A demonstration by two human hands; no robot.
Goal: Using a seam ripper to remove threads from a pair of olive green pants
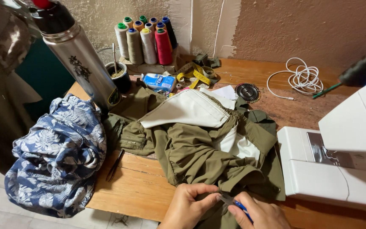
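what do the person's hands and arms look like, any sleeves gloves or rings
Both hands are bare: no gloves on the left hand or the right hand. No ring, watch or bracelet shows on the parts in view. No sleeve reaches the left wrist, which is uncovered to the frame's bottom edge; the right wrist is cut off there, so a sleeve higher up cannot be ruled out.

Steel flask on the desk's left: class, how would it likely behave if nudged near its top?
The flask is tall, narrow and already leaning, so it would probably tip. Its smooth metal may be slippery. Falling, it could hit the cup beside it.
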